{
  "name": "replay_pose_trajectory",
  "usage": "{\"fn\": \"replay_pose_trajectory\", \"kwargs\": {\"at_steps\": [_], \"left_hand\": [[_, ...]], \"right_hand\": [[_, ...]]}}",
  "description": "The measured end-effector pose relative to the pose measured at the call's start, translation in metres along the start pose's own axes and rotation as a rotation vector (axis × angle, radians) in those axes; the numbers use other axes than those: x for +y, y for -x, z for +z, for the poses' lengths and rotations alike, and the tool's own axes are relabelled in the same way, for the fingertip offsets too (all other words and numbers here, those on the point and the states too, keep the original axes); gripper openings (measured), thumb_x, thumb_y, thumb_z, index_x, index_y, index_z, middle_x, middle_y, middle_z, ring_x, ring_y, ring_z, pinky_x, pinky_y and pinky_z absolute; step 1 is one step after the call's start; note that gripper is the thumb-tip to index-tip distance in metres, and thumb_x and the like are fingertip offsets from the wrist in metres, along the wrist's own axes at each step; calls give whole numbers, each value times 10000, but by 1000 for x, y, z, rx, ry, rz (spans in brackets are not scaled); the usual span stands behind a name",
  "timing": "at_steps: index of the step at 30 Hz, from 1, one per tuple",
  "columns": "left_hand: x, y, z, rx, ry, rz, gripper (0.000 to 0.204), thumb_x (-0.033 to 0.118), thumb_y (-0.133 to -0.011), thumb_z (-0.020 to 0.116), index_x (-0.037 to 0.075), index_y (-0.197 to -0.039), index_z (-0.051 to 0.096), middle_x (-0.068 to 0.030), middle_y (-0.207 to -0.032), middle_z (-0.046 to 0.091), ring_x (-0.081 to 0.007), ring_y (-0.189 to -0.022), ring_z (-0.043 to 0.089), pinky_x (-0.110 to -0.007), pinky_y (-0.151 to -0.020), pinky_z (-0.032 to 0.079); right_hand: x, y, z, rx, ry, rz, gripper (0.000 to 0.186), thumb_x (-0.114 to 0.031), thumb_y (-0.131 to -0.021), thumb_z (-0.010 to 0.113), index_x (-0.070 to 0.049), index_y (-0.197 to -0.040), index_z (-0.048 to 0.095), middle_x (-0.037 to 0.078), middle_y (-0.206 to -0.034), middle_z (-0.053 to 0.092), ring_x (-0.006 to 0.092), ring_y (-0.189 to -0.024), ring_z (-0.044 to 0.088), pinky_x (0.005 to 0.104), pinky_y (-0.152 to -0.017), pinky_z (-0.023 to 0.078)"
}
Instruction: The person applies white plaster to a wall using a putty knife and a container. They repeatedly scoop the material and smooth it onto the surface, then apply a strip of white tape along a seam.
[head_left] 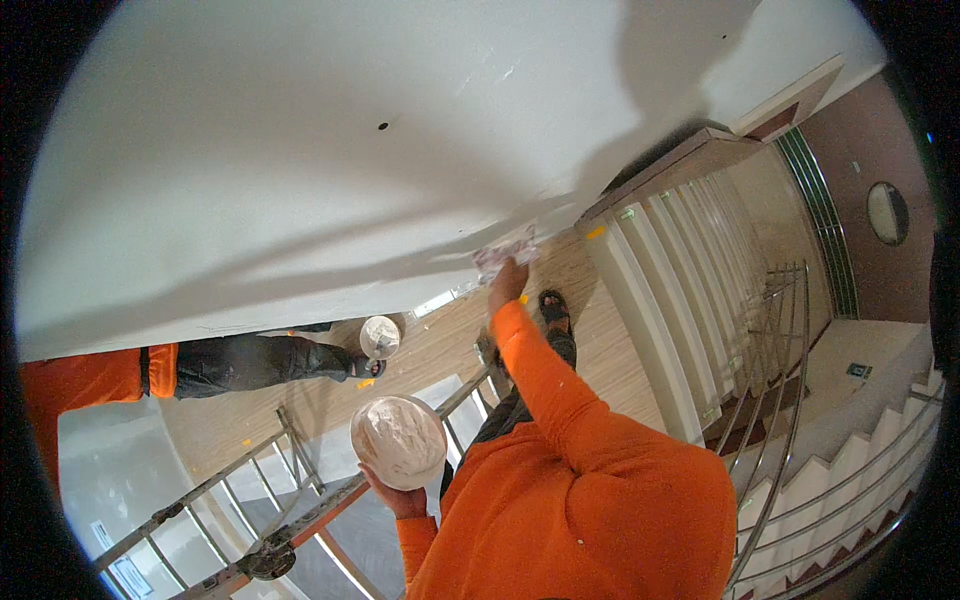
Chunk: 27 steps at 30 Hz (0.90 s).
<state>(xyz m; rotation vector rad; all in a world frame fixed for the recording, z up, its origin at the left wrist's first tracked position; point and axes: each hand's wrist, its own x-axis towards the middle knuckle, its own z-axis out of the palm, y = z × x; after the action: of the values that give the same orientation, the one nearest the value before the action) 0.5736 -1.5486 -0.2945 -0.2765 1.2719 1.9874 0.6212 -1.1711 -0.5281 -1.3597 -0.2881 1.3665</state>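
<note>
My left hand [385, 485] grips a round, pale bowl [398, 440] holding a whitish, paste-like material, low in the middle of the view. My right hand [507, 282] is closed on a flat scraper [505, 250] smeared with pinkish-white paste, held at the lower part of the white wall [300, 140]. Whether the blade touches the wall I cannot tell. A metal ladder [335, 497] runs below and beside the bowl.
A co-worker in orange sleeve and dark trousers [250, 365] is at left, near a small white bucket [380, 337]. Pale steps [668, 300] with steel railings [795, 360] lie at right. My sandalled foot [555, 312] is on the beige floor [610, 350].
</note>
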Motion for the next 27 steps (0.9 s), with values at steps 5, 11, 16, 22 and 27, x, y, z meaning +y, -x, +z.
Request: {"fn": "replay_pose_trajectory", "kwargs": {"at_steps": [5, 11, 16, 22, 27], "left_hand": [[-7, 2, -5, 24, -1, 75, 732, 628, -992, 406, 137, -1529, 333, -103, -1556, 369, -324, -1412, 376, -494, -1167, 325], [-4, -5, 1, -28, 20, 25, 727, 616, -996, 409, 130, -1531, 329, -103, -1557, 366, -320, -1413, 375, -489, -1168, 327], [-11, -2, -14, -20, 58, 91, 731, 613, -995, 415, 126, -1532, 324, -102, -1563, 356, -314, -1419, 365, -482, -1173, 319], [-26, -15, -34, 63, -223, 133, 719, 613, -1000, 393, 150, -1544, 306, -83, -1581, 333, -312, -1438, 338, -484, -1185, 298], [-17, 6, -34, 31, 73, 117, 713, 610, -1003, 385, 161, -1549, 298, -78, -1590, 321, -310, -1448, 321, -486, -1192, 285]], "right_hand": [[-76, 45, 52, -25, -83, 83, 489, -86, -873, 520, 14, -1351, 500, 145, -1266, 591, 279, -1075, 603, 378, -921, 492], [59, 19, 0, -244, 234, -215, 483, -91, -891, 509, -25, -1369, 484, 123, -1260, 587, 264, -1096, 600, 383, -940, 489], [-37, 109, 60, -175, -89, 385, 570, -137, -937, 484, -79, -1483, 331, 155, -1286, 541, 269, -1111, 588, 383, -980, 470], [-14, 105, 94, -199, -2, -17, 641, -120, -921, 500, 53, -1490, 263, 232, -1429, 449, 333, -1323, 416, 389, -1165, 245], [13, 111, 14, -359, -21, 189, 493, -100, -899, 542, -11, -1376, 456, 138, -1354, 502, 266, -1198, 517, 393, -1020, 422]]}}
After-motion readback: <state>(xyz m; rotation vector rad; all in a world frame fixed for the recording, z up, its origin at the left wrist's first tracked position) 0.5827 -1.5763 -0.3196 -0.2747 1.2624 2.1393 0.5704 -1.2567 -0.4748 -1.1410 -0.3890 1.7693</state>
